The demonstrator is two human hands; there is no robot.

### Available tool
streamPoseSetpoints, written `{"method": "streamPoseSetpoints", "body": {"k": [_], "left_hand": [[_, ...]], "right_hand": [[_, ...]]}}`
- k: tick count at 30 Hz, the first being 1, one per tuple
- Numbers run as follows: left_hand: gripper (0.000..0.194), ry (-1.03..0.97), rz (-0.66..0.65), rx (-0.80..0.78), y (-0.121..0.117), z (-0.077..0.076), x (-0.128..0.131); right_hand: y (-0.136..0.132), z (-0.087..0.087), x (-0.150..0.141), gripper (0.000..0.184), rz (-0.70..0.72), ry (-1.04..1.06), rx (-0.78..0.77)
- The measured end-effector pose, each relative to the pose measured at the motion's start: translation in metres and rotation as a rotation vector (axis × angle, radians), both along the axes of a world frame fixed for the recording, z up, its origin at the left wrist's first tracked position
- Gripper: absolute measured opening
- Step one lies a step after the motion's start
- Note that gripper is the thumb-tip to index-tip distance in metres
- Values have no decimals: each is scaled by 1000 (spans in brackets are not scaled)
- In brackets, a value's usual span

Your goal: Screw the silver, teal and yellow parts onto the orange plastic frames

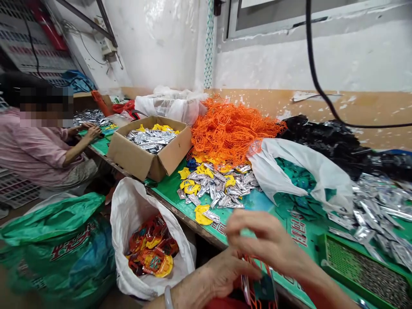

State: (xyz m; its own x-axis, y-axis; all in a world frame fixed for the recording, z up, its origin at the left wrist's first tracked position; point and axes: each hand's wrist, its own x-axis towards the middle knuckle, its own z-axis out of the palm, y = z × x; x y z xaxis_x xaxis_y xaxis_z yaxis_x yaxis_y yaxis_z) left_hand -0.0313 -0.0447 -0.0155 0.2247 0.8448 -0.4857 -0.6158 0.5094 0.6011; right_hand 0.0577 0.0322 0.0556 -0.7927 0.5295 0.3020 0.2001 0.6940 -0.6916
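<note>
Low at the table's front edge, my left hand (222, 268), with a pale bangle on its wrist, is closed round an orange plastic frame (256, 296). A dark green piece (265, 286) and a silvery strip (245, 288) sit with that frame, partly hidden by my fingers. Just above it my right hand (262, 234) is bent over, slightly blurred. Its fingers curl down in a pinch at my left hand, and what they hold, if anything, is hidden. Beyond both hands lie silver strips (222, 189) and yellow pieces (202, 214).
A pile of orange frames (231, 128) stands behind, with a carton (138, 161) to its left. On the right are a white bag (334, 180) of green pieces and a green tray (334, 274) of small parts. A white sack (120, 240) stands below; a co-worker (38, 150) sits left.
</note>
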Motion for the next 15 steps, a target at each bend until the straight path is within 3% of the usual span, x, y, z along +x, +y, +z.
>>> {"method": "streamPoseSetpoints", "body": {"k": [2,7,11,15], "left_hand": [[31,-4,-69,-2,-2,-4,1],[26,-9,-159,-7,-4,-17,2],[22,0,-90,-6,-2,-27,4],[24,12,-110,-45,1,-31,4]], "right_hand": [[17,-5,-33,17,140,-252,137],[23,-44,-86,16,228,-398,246],[15,-67,-96,19,237,-394,219],[18,-73,-92,17,139,-294,78]]}}
